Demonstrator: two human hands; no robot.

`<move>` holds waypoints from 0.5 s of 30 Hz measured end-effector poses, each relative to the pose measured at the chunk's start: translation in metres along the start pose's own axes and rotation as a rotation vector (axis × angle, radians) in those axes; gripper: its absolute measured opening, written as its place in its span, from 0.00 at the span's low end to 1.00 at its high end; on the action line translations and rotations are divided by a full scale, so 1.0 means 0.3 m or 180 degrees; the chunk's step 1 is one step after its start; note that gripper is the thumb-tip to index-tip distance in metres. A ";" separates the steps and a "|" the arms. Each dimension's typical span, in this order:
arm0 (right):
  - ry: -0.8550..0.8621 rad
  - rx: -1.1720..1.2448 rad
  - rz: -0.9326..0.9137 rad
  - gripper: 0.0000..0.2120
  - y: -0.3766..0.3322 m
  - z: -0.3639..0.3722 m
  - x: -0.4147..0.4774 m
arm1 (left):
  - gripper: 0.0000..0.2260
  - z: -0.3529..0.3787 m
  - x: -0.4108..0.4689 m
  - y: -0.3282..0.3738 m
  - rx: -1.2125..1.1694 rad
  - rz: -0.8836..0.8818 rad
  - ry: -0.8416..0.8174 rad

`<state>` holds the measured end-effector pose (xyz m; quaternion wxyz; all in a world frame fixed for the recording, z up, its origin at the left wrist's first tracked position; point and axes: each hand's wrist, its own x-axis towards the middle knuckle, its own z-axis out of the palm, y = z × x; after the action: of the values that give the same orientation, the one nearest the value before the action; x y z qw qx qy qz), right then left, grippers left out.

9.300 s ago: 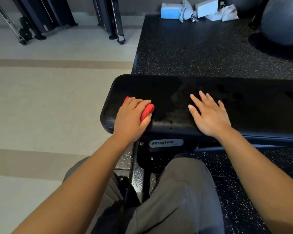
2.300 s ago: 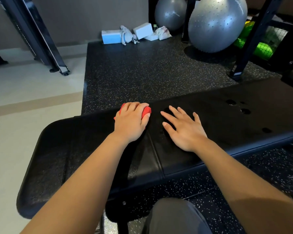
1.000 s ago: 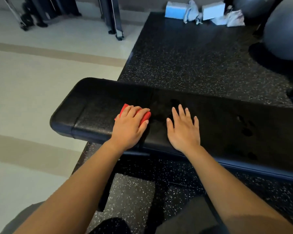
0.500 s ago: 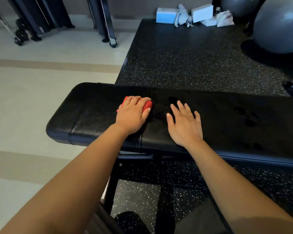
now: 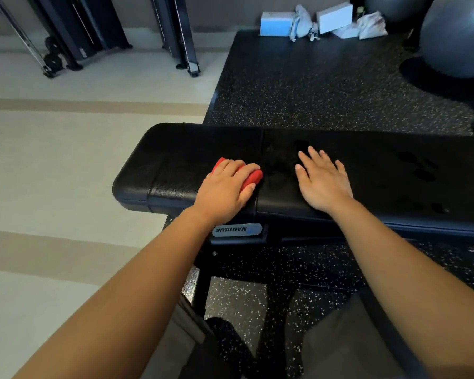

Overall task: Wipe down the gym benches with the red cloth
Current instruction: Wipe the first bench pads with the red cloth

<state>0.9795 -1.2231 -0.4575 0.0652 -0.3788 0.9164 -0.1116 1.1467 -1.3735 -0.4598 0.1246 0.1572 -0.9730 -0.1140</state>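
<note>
Since the red cloth (image 5: 251, 177) is wadded into a small lump, each pass probably cleans only a narrow strip, so patches of the surface (image 5: 175, 165) could get skipped. Dark spots (image 5: 422, 170) far to the right look like droplets, can't confirm; they are easy to miss.

Right hand (image 5: 323, 184) lies flat with fingers spread on the surface, right of the seam (image 5: 261, 143). That's in the cloth's way if the stroke goes rightward, so it could block the stroke or leave fresh prints. The seam might also snag the cloth.

Left hand (image 5: 225, 190) sits on top of the cloth, fingers curled over it, thumb tucked at its near side, pressing it down just left of the seam. Cloth is mostly hidden under that hand, with red showing past the fingertips and at the right side. Hands are apart; the right one is near the cloth, not touching it, and holds nothing.
</note>
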 end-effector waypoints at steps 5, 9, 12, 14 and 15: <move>-0.0053 -0.0003 -0.0011 0.25 0.001 -0.005 -0.007 | 0.24 -0.022 -0.073 -0.064 0.0120 0.0079 0.0092; -0.0036 -0.0028 -0.0005 0.25 0.002 0.001 -0.003 | 0.25 -0.054 -0.102 -0.151 0.0171 -0.0204 0.0150; -0.0018 -0.0038 -0.0005 0.25 0.004 0.007 0.002 | 0.26 -0.076 -0.114 -0.241 0.0191 -0.0466 0.0248; 0.0000 -0.0047 -0.0011 0.25 0.007 0.010 0.005 | 0.23 -0.081 -0.116 -0.285 0.0238 -0.0573 0.0293; 0.0015 -0.0047 -0.0022 0.25 0.009 0.012 0.006 | 0.22 -0.079 -0.116 -0.295 0.0259 -0.0600 0.0306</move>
<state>0.9773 -1.2230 -0.4616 0.0598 -0.3822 0.9160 -0.1060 1.2098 -1.4480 -0.4675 0.1533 0.2582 -0.9506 -0.0780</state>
